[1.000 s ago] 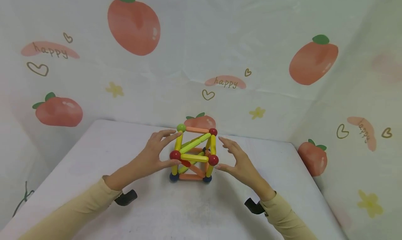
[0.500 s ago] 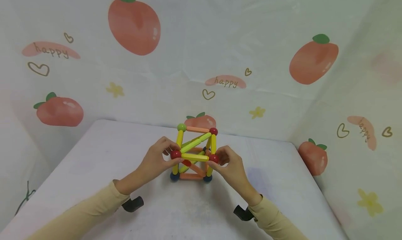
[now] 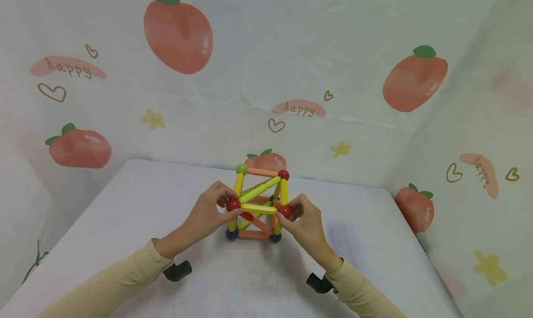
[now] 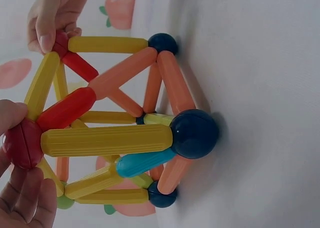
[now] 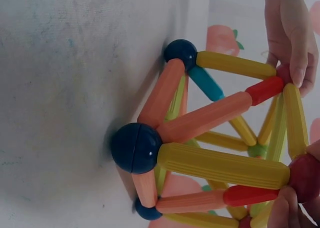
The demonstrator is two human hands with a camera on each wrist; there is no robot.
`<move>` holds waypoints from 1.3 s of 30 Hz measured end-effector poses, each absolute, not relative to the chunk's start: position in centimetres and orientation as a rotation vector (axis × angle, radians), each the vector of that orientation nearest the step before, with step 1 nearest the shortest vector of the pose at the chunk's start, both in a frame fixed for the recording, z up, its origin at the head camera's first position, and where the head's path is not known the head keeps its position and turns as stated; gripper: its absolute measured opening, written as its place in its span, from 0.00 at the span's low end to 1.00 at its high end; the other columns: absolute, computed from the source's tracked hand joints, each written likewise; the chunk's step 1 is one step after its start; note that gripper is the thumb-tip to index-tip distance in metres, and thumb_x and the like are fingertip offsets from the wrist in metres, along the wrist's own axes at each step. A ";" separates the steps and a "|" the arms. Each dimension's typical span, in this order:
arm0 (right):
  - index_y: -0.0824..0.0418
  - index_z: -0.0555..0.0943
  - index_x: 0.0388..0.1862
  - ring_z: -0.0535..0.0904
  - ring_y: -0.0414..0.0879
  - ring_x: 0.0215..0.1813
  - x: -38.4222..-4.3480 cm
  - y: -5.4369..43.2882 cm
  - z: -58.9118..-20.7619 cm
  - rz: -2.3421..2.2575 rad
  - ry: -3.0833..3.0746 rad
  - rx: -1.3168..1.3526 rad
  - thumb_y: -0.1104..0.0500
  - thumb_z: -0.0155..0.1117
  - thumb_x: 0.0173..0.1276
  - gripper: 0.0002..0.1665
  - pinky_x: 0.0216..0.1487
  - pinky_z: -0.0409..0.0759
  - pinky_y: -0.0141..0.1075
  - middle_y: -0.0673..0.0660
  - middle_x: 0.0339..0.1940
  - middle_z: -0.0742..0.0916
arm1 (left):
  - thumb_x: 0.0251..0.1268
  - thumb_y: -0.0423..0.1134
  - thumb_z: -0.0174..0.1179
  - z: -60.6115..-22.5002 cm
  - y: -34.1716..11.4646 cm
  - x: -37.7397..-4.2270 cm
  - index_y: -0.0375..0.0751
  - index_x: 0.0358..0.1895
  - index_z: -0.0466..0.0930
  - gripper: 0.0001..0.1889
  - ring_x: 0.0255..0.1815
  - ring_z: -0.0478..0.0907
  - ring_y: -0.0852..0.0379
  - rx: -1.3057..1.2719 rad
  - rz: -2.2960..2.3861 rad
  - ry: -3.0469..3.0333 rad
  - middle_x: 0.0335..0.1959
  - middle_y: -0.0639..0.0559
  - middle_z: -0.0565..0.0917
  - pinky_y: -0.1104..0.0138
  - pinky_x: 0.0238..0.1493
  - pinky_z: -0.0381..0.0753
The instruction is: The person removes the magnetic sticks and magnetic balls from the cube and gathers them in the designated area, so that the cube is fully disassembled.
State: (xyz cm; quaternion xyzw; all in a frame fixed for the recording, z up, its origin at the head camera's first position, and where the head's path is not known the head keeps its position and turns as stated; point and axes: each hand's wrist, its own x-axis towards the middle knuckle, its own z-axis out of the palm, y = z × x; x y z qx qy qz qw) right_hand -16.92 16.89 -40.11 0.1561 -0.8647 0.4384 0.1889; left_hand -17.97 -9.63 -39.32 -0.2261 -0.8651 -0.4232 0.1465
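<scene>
A cube frame of magnetic building rods and balls stands on the table. My left hand [image 3: 206, 212] pinches the red ball [image 3: 233, 205] at its near upper left corner. The red ball [image 3: 285, 211] at the near upper right corner is pinched by my right hand [image 3: 309, 223]. Between these balls runs a yellow rod [image 3: 258, 208]. Dark blue balls [image 4: 195, 133] form the bottom corners, joined by orange rods [image 5: 161, 95]. Diagonals cross the sides, including a red rod [image 4: 67, 108] and a teal rod [image 4: 145, 163]. A green ball [image 3: 241, 169] tops the far left corner.
The white table [image 3: 258, 281] carries the frame near its middle. Behind it hangs a white cloth backdrop [image 3: 250, 77] printed with peaches, hearts and flowers. A dark cord [image 3: 36, 260] shows at the left edge. Black wrist cameras [image 3: 177, 271] sit under both wrists.
Both hands, spread beside the frame a second ago, have closed in and now pinch the two near upper red balls. The frame has barely moved.
</scene>
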 end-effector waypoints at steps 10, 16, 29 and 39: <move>0.59 0.78 0.35 0.79 0.40 0.28 -17.0 17.1 -40.2 1.235 -2.385 0.477 0.62 0.78 0.54 0.16 0.31 0.84 0.33 0.51 0.29 0.84 | 0.52 0.38 0.75 -39.3 -9.6 -18.0 0.43 0.43 0.81 0.16 0.37 0.77 0.63 -0.644 -1.216 -2.486 0.38 0.54 0.78 0.68 0.41 0.84; 0.58 0.79 0.35 0.78 0.40 0.28 -17.0 17.2 -40.1 1.255 -2.403 0.461 0.62 0.78 0.54 0.15 0.32 0.83 0.31 0.51 0.29 0.84 | 0.53 0.38 0.75 -39.3 -9.6 -17.9 0.43 0.43 0.81 0.16 0.37 0.77 0.63 -0.640 -1.222 -2.492 0.38 0.53 0.78 0.65 0.42 0.85; 0.58 0.80 0.33 0.76 0.40 0.26 -17.1 17.4 -40.1 1.353 -2.426 0.424 0.62 0.77 0.56 0.12 0.30 0.81 0.29 0.53 0.28 0.84 | 0.52 0.38 0.76 -39.2 -9.5 -17.8 0.42 0.44 0.81 0.17 0.37 0.77 0.63 -0.627 -1.198 -2.496 0.38 0.53 0.78 0.73 0.40 0.82; 0.59 0.80 0.31 0.76 0.42 0.26 -17.5 17.8 -40.2 1.566 -2.452 0.321 0.59 0.76 0.59 0.11 0.27 0.79 0.30 0.58 0.29 0.85 | 0.51 0.38 0.76 -39.3 -9.5 -17.9 0.43 0.44 0.81 0.17 0.37 0.78 0.62 -0.619 -1.200 -2.496 0.39 0.53 0.78 0.71 0.41 0.84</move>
